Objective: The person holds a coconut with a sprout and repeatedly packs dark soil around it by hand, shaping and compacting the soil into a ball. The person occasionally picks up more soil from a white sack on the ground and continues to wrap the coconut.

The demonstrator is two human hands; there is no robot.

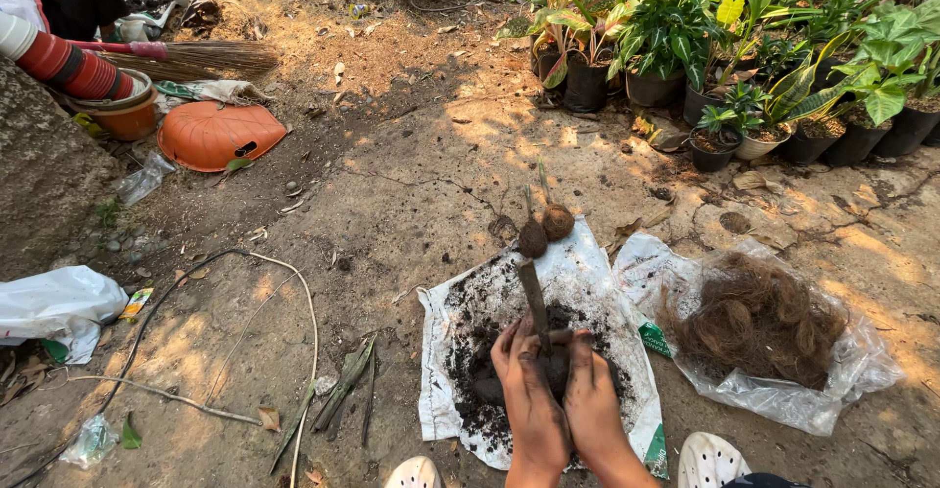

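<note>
Over soil-strewn sack [587,282], hands [554,390] around soil ball [554,366]

Bare ground [411,185] lies open ahead; fibre heap [759,317] (right) and pots [685,87] crowd.

Bare dirt ground [411,155], white soil-strewn sack [587,273], clear bag of brown fibre [764,322], upturned orange pot [215,136], potted plants [666,47]

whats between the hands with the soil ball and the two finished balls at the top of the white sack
In the head view, loose dark soil on the white sack, crossed by the cutting's stem rising from the hands toward the two soil balls.
</note>
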